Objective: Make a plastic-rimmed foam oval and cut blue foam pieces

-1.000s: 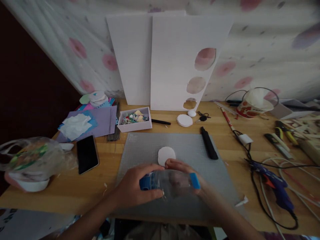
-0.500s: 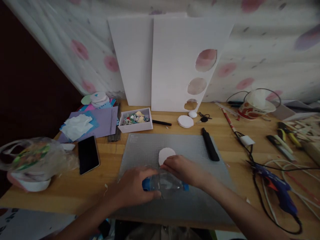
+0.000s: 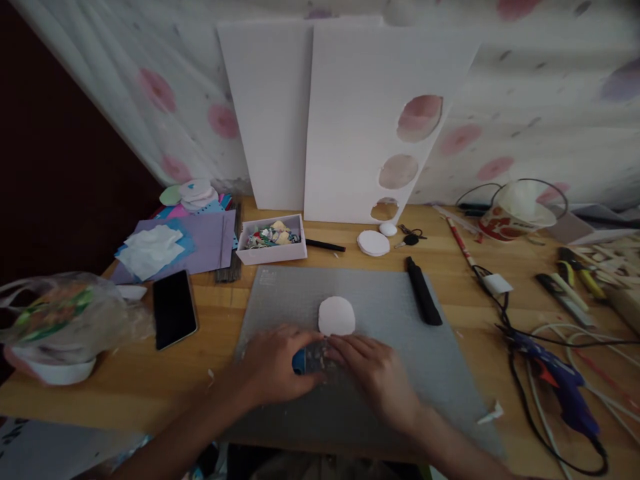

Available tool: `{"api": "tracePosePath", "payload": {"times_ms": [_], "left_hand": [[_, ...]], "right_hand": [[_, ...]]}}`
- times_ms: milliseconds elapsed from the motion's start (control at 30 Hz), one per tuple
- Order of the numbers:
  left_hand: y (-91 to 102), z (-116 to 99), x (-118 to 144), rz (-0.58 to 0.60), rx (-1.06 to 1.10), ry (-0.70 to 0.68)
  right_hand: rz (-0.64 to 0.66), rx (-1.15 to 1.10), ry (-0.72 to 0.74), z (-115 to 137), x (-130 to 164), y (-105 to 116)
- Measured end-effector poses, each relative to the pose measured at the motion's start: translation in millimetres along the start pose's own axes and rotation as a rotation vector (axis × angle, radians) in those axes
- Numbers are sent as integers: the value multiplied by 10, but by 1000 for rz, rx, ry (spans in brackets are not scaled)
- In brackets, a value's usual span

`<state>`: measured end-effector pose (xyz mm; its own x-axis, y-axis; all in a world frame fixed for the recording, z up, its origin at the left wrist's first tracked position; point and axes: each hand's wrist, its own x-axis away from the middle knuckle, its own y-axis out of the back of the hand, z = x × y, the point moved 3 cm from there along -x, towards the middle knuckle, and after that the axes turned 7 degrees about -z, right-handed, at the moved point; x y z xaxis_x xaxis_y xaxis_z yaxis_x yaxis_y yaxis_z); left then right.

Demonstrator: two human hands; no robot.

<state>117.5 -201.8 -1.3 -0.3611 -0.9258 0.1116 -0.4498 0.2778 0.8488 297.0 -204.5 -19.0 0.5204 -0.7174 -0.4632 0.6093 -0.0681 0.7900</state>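
A clear plastic bottle point(image 3: 316, 360) with a blue part at its left end lies on its side over the grey cutting mat point(image 3: 280, 293). My left hand point(image 3: 273, 367) grips that left end between thumb and fingers. My right hand point(image 3: 375, 370) lies over the bottle's right end, its fingers together and bent on it, hiding that end. Just beyond the fingertips a round white disc point(image 3: 337, 316) rests flat on the mat. To the right on the mat is a black elongated object point(image 3: 423, 291).
Behind the mat stand a white box of scraps point(image 3: 273, 250), a black pen point(image 3: 325, 245), another white disc point(image 3: 373, 243) and white boards point(image 3: 350, 120). A phone point(image 3: 175, 310) lies left. On the right are a blue glue gun point(image 3: 555, 377), cables and pliers point(image 3: 583, 273).
My right hand has come off the white disc's edge and down onto the bottle's right end. The disc is now uncovered. My left hand still grips the bottle.
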Motion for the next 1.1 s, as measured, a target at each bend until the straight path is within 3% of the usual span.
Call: {"api": "tracePosePath", "payload": {"times_ms": [200,500,767,933,1100], "left_hand": [[0,19,10,15,-18,5],[-76,-1,60,9,-31,-13],[13,-46,70,18,-63,-8],[31,-41,51,-26,-122,-11],[-16,37,-3,-55,-145,-2]], "right_hand": [[-115,-65,-39,33,222,75],[-195,-174,-143,74,117,200],[-173,-182,-16,178,217,196],[-104,-111,35,174,280,91],[-154,-46,88,204,288,-44]]}}
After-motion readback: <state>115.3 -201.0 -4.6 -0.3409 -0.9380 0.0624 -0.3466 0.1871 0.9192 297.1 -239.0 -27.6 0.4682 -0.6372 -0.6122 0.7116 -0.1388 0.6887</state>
